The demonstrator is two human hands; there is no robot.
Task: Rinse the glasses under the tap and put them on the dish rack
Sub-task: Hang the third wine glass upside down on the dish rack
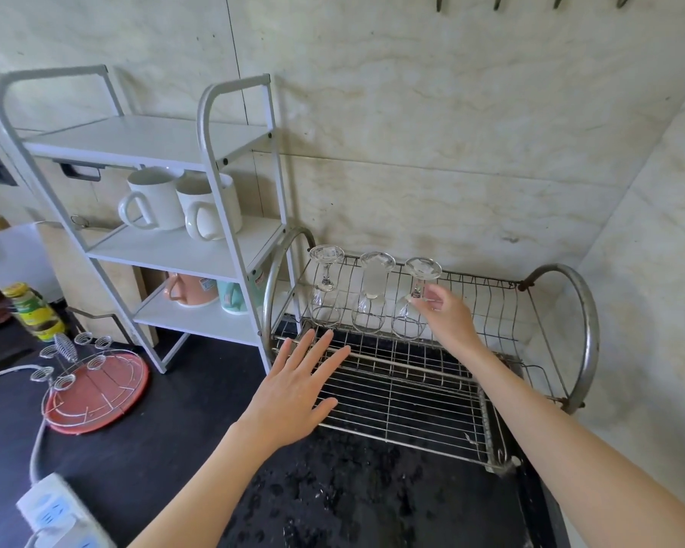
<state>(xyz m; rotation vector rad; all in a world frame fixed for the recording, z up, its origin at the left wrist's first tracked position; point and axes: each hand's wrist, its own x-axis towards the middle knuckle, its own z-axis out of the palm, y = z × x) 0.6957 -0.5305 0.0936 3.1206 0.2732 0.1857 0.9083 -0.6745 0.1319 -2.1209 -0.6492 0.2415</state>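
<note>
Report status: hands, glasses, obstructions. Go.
Left hand open, flat over the dish rack lower tier. Right hand pinching stem of the right glass. Three glasses inverted on the upper tier. Nothing blocking.

Open wire on the dish rack's upper tier right of three upturned glasses. Hemmed left by white shelf unit, behind by wall.

A dark speckled counter carries the wire dish rack, white shelf unit and red tray.
</note>
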